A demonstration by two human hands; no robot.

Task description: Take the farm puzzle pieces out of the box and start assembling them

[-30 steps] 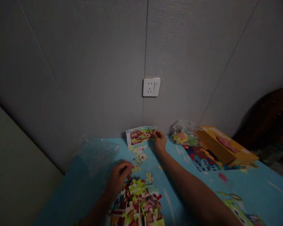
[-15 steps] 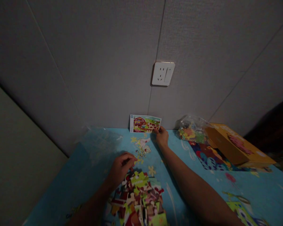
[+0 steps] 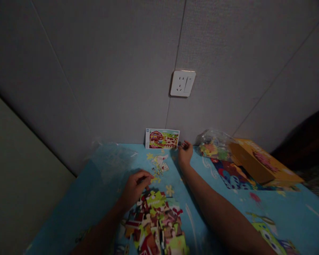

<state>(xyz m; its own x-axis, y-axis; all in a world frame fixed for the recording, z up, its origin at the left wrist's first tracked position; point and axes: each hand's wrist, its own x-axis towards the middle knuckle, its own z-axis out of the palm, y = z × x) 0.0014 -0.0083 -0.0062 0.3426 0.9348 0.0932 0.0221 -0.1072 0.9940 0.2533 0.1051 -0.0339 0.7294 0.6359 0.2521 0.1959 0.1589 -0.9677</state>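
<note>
Nearest on blue patterned counter [image 3: 281,212]: puzzle-piece pile [image 3: 155,226], left hand [image 3: 134,189] curled at its far edge, fingertips pinched, contents unclear. Bare counter right. Farther: right hand [image 3: 185,153] loosely curled, holding nothing, just beside picture card [image 3: 162,138] leaning on grey wall [image 3: 108,71]; yellow box [image 3: 263,163] well right.

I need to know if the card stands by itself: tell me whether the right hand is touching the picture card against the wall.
Apart. The head view shows the right hand just right of the picture card, with blue mat visible between fingertips and card edge.
</note>
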